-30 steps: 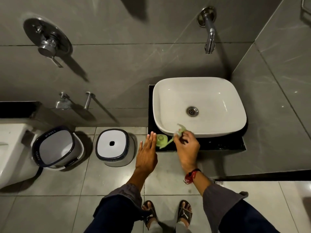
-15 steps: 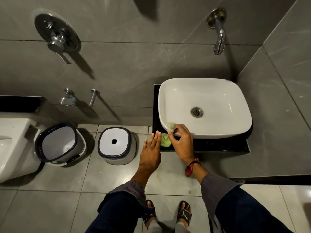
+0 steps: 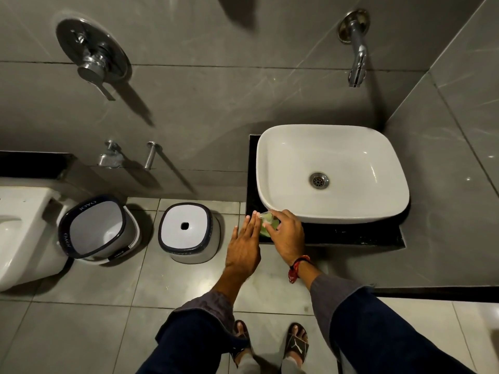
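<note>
A small green soap dispenser bottle [image 3: 266, 224] stands on the black counter [image 3: 351, 236], at the front left corner of the white basin [image 3: 332, 171]. My right hand [image 3: 287, 237] covers the top of the bottle, fingers curled over its pump head. Straight fingers of my left hand [image 3: 244, 248] lie flat against the bottle's left side. Most of the bottle is hidden between the two hands.
A wall spout [image 3: 356, 49] hangs above the basin. On the floor to the left stand a white stool with a dark rim [image 3: 189, 230] and a tilted bucket [image 3: 97, 230]. A toilet [image 3: 19, 228] is at far left. A shower mixer handle [image 3: 91, 60] sits on the wall.
My right hand has come down from the basin's rim onto the top of the green bottle. My left hand has closed in from the left until it touches the bottle.
</note>
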A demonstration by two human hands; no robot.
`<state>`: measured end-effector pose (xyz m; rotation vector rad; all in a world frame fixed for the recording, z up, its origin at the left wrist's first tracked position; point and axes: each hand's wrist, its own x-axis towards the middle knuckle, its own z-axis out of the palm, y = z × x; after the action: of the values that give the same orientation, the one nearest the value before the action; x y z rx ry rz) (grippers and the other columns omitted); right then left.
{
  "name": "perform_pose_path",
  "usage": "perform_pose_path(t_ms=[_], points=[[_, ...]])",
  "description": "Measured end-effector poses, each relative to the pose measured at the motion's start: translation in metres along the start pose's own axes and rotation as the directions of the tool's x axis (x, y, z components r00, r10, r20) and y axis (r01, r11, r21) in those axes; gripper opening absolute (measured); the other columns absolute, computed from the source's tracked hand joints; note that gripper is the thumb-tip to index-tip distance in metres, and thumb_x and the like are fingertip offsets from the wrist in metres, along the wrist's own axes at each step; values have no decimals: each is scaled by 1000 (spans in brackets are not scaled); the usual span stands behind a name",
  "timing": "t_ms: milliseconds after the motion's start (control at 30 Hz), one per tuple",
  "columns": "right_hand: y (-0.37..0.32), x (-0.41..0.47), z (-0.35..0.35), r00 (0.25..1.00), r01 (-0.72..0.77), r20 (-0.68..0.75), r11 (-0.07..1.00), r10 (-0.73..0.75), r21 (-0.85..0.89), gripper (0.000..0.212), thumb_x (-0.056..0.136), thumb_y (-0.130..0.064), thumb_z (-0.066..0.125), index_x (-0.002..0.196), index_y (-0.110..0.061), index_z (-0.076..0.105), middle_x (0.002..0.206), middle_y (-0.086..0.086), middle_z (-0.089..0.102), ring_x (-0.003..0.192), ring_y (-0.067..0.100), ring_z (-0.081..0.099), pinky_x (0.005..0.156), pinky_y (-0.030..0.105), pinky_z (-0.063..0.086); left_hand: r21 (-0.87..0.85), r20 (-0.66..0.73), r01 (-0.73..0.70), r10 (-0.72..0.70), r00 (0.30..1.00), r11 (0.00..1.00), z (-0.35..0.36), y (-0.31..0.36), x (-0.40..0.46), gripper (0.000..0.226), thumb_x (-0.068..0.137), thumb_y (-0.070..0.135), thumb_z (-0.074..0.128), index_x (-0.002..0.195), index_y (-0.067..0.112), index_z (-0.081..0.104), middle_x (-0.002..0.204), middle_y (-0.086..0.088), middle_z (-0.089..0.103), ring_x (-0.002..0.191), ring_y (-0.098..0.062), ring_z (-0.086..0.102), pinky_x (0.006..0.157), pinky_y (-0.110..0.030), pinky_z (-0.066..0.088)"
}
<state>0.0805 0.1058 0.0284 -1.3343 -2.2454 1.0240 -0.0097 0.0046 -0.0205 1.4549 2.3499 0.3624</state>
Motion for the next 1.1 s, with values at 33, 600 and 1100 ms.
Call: perform_pose_path(t_ms=[33, 600, 1100], points=[[0, -1, 1, 1000, 8, 1, 1000, -8, -28, 37, 89, -29, 74, 124, -15, 70, 116, 4, 67, 104, 22, 66, 90, 38, 60, -4, -1, 2, -2, 1000, 1000, 1, 0, 0, 86, 94, -3, 44, 161, 17, -6, 171, -2, -10, 158, -22, -7, 128, -45, 3], [-1, -13, 14, 995, 18, -104, 975, 5, 221, 27, 87, -10, 75, 114, -8, 72, 117, 8, 71, 111, 20, 67, 104, 39, 56, -48, -21, 57, -58, 998, 997, 8, 10, -14, 82, 95, 4, 45, 162, 12, -2, 171, -5, -7, 158, -22, -3, 129, -44, 8], [-1, -16, 18, 989, -88, -98, 966, 115, 242, 30, 86, -18, 78, 109, -5, 64, 118, 11, 62, 108, 27, 64, 94, 46, 60, -14, 4, 75, -75, 997, 997, 6, 13, -17, 84, 96, 8, 49, 161, 11, -4, 171, -8, -6, 158, -23, -2, 130, -43, 9]])
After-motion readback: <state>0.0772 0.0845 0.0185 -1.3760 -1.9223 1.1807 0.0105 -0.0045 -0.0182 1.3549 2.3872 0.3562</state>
